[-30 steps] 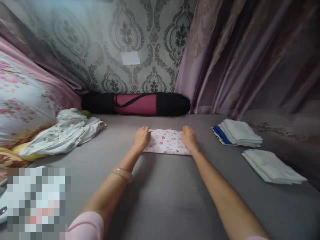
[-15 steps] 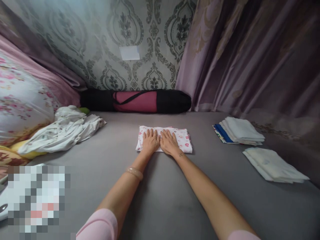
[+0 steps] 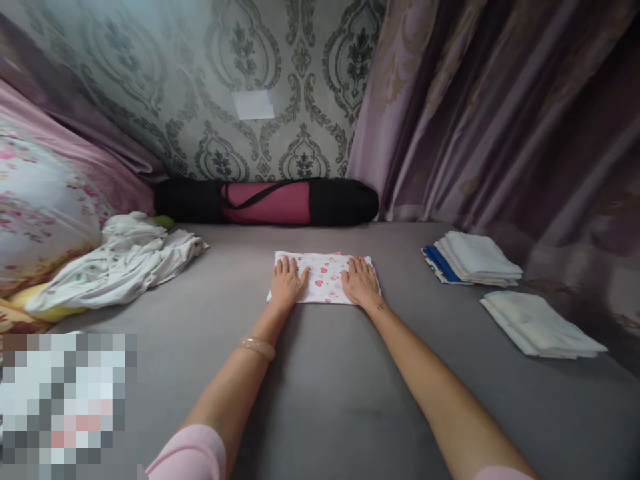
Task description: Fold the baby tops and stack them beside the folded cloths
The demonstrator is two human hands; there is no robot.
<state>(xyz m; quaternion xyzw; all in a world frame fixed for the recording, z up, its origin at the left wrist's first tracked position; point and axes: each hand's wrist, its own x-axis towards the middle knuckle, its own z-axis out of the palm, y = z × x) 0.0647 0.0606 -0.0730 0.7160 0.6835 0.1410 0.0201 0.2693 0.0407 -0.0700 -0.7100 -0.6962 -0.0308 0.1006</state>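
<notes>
A small folded white cloth with pink hearts (image 3: 325, 275) lies flat on the grey bed surface (image 3: 320, 387) in the middle of the view. My left hand (image 3: 287, 282) rests palm down on its left part, fingers stretched out. On its right part my right hand (image 3: 359, 283) lies flat in the same way. A gap of patterned cloth shows between the two hands. A pale bangle (image 3: 257, 347) sits on my left wrist.
A crumpled heap of white clothes (image 3: 120, 263) lies at the left by a floral pillow (image 3: 40, 207). Two folded stacks lie at the right: one with a blue edge (image 3: 470, 259), one white (image 3: 540, 325). A black and pink roll bag (image 3: 265, 201) lies along the wall. Curtains hang at right.
My hands came from the cloth's two ends to its middle, side by side, and have now slid apart outward over it, flat on the cloth.
</notes>
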